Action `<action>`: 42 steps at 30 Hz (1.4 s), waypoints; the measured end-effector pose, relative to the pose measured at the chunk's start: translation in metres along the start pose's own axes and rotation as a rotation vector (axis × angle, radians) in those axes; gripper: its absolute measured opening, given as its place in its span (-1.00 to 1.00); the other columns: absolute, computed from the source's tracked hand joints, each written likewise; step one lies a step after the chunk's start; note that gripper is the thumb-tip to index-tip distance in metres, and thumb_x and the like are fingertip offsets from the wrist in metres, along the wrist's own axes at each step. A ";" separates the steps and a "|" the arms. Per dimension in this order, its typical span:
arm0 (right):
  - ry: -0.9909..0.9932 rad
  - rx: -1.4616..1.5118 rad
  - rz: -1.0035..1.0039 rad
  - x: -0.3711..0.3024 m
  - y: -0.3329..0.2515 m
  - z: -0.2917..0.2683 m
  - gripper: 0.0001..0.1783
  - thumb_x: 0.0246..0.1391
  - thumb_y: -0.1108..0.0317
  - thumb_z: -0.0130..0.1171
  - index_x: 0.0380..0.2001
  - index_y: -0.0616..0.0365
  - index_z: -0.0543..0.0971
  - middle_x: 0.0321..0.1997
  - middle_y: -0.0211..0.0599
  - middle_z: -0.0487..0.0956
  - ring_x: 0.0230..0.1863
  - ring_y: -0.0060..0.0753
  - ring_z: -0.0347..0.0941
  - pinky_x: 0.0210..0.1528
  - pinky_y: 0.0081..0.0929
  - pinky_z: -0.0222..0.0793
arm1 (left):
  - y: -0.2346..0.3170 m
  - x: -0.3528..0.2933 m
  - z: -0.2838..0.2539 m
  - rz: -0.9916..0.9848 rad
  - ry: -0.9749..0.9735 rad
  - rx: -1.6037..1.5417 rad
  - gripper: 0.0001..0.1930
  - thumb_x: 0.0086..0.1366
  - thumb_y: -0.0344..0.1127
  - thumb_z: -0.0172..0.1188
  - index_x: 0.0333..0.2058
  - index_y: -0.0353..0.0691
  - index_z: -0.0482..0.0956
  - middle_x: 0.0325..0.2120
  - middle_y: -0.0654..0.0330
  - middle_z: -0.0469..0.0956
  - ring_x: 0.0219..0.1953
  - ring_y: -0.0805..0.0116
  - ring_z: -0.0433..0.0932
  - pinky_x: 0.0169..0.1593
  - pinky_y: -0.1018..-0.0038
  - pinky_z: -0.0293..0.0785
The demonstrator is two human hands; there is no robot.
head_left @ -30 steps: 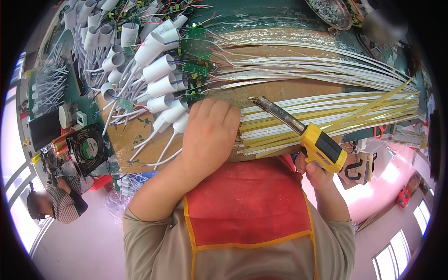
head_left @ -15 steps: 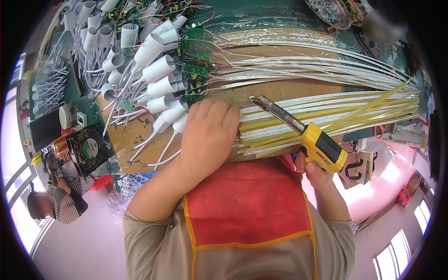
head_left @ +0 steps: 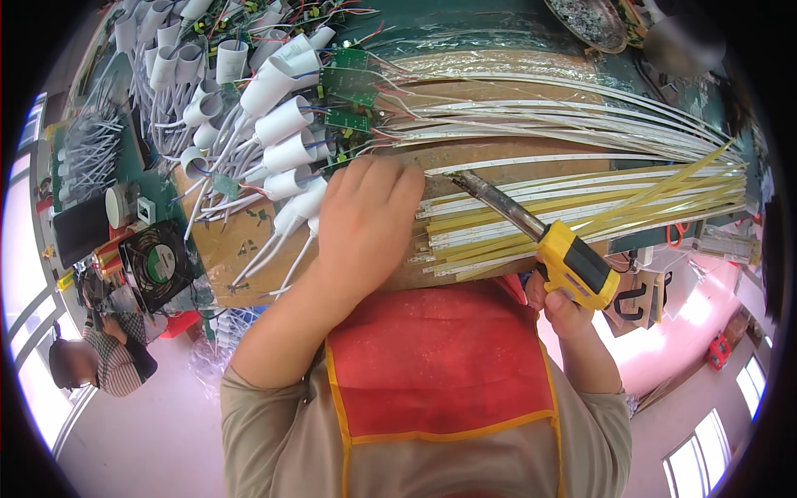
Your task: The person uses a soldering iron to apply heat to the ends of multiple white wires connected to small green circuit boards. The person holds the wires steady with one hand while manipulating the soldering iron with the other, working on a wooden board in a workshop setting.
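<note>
- Your left hand (head_left: 368,220) lies over the cardboard (head_left: 232,249) on the tabletop (head_left: 457,21), palm down. Its fingers are bent and close together; their tips are hidden, so I cannot tell if they pinch something.
- One lone strip (head_left: 540,158) ends just beside these fingers, above the lower strips (head_left: 477,234).
- Your right hand (head_left: 563,312) is closed around the handle of the soldering iron (head_left: 581,267). You hold it slanting, probably so that its tip comes near the left fingers while the handle stays away from them. If the tip touches the strip, I cannot tell.
- The lower strips lie side by side, ends toward you, perhaps for easy picking one by one.
- The white tubes (head_left: 284,121) and green boards (head_left: 349,85) are at the left, probably to keep their wires near the strip ends.
- Compared with the earlier frame, your left hand has moved a little farther up, and the lone strip is now apart from the others. The iron has almost not moved.
</note>
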State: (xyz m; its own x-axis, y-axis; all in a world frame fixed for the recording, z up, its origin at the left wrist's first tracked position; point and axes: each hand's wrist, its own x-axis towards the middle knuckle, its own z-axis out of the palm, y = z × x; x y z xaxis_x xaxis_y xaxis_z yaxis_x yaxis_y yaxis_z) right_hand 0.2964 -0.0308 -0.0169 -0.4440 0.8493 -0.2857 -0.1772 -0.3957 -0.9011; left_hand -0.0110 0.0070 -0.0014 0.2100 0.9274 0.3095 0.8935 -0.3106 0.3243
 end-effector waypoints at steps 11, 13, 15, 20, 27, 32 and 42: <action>-0.021 -0.122 0.047 -0.004 0.004 0.002 -0.78 0.16 0.28 0.22 -0.26 0.23 0.52 -0.43 -0.41 0.48 -0.40 -0.50 0.38 -0.36 -0.49 0.29 | 0.002 -0.001 0.004 -0.010 0.009 0.025 -0.77 0.05 -0.49 0.25 -0.26 -0.19 0.59 -0.27 0.17 0.53 -0.25 0.15 0.53 -0.17 0.29 0.45; -0.006 -0.107 0.057 -0.004 0.004 0.003 -0.78 0.17 0.27 0.23 -0.30 0.21 0.51 -0.43 -0.41 0.48 -0.41 -0.50 0.37 -0.37 -0.49 0.28 | 0.002 -0.001 0.005 -0.013 0.013 0.031 -0.78 0.06 -0.49 0.25 -0.26 -0.19 0.59 -0.27 0.17 0.53 -0.25 0.15 0.53 -0.17 0.29 0.45; 0.003 -0.103 0.076 -0.004 0.005 0.003 -0.78 0.17 0.27 0.23 -0.31 0.21 0.52 -0.43 -0.41 0.48 -0.40 -0.51 0.38 -0.36 -0.49 0.28 | 0.002 -0.001 0.006 -0.015 0.014 0.033 -0.79 0.06 -0.49 0.25 -0.26 -0.19 0.59 -0.27 0.18 0.53 -0.25 0.15 0.53 -0.17 0.29 0.44; 0.039 -0.214 0.017 -0.006 0.013 0.005 -0.46 0.18 0.14 0.24 0.03 0.35 0.37 -0.53 -0.32 0.41 -0.54 -0.48 0.32 -0.48 -0.50 0.27 | 0.003 0.000 0.004 -0.029 0.005 -0.009 -0.82 0.08 -0.48 0.27 -0.28 -0.19 0.58 -0.26 0.18 0.53 -0.25 0.15 0.53 -0.17 0.28 0.43; 0.055 -0.282 -0.032 -0.007 0.015 0.005 -0.41 0.20 0.14 0.22 0.09 0.39 0.34 -0.56 -0.29 0.40 -0.57 -0.47 0.31 -0.50 -0.50 0.27 | 0.006 0.001 0.000 -0.063 -0.001 -0.101 -0.85 0.09 -0.50 0.27 -0.32 -0.23 0.55 -0.24 0.13 0.53 -0.22 0.09 0.52 -0.14 0.25 0.43; 0.060 -0.302 -0.047 -0.008 0.018 0.004 -0.41 0.20 0.16 0.21 0.11 0.40 0.35 -0.56 -0.28 0.41 -0.58 -0.47 0.31 -0.51 -0.50 0.28 | 0.007 0.003 -0.001 -0.079 -0.031 -0.099 -0.86 0.08 -0.53 0.24 -0.34 -0.29 0.53 -0.24 0.07 0.52 -0.22 0.03 0.51 -0.11 0.22 0.45; 0.055 -0.298 -0.076 -0.005 0.017 0.006 -0.43 0.21 0.18 0.20 0.12 0.40 0.36 -0.57 -0.28 0.41 -0.59 -0.48 0.32 -0.53 -0.51 0.27 | -0.001 0.008 -0.005 -0.002 -0.110 -0.039 -0.84 0.06 -0.53 0.19 -0.32 -0.29 0.56 -0.27 0.07 0.53 -0.23 0.05 0.54 -0.15 0.26 0.51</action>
State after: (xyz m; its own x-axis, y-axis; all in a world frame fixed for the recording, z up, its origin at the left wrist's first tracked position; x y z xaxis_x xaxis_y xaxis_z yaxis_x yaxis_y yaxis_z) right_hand 0.2900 -0.0438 -0.0284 -0.3897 0.8934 -0.2235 0.0605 -0.2174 -0.9742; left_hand -0.0121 0.0133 0.0050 0.2523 0.9446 0.2100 0.8785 -0.3146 0.3596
